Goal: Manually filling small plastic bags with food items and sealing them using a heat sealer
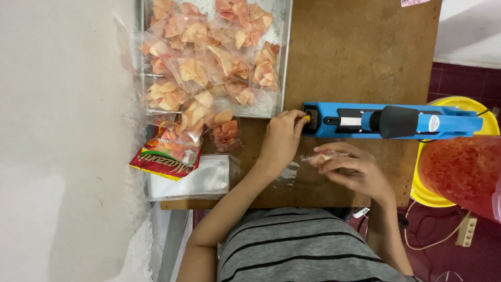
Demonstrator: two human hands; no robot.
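Small clear bag of orange crackers (324, 156) pinched in the right hand (355, 172), just in front of the blue heat sealer (391, 121) on the wooden surface (355, 52). Left hand (282, 138) closed on the sealer's yellow knob (307, 118). Likely very light, film slippery and limp, contents brittle (crushed easily). Best gripped by the empty film at the mouth, not the crackers. More filled bags in the metal tray (284, 62).
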